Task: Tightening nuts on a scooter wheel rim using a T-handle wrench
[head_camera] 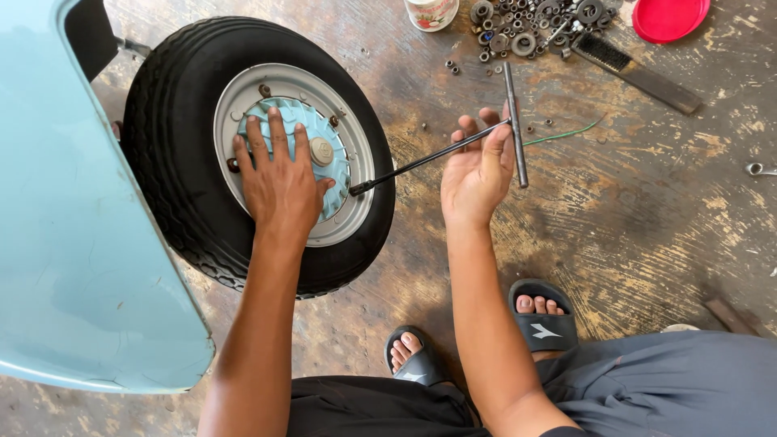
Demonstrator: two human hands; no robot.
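Note:
A small black tyre (174,162) on a silver rim (348,162) stands under a pale blue scooter body (73,226). My left hand (279,174) lies flat, fingers spread, on the light blue finned hub cover (312,129) at the wheel's centre. My right hand (481,166) holds a black T-handle wrench (429,158) by its shaft, just below the cross handle. The wrench's socket end (356,188) sits on the rim at the hub's right edge.
A pile of nuts and washers (534,24) lies at the top, with a white pot (430,12), a red lid (670,16) and a wire brush (639,73). A green wire (566,133) and a spanner end (757,169) lie on the concrete. My sandalled feet (542,320) are below.

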